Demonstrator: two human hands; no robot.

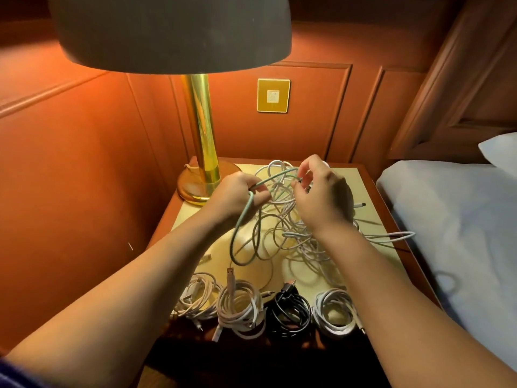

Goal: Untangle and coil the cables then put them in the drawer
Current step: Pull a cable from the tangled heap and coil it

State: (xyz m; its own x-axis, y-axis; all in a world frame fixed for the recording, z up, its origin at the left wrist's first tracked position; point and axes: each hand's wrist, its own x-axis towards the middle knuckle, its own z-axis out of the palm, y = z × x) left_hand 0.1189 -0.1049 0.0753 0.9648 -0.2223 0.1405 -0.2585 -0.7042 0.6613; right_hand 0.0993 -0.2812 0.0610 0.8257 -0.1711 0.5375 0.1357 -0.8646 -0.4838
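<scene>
A green cable (236,242) runs in loops from my left hand (237,196) up to my right hand (321,191) and hangs down to the nightstand top (372,197). Both hands pinch it above a tangle of white cables (296,239) in the middle of the nightstand. Along the near edge lie several finished coils: a white coil (195,298), a second white coil (240,309), a black coil (291,312) and another white coil (334,310). No drawer is in view.
A brass lamp (200,135) with a wide shade stands at the nightstand's back left corner. A gold wall switch (273,95) is behind. A bed with white sheets (453,219) and a pillow borders the right side. Wood panelling encloses the left.
</scene>
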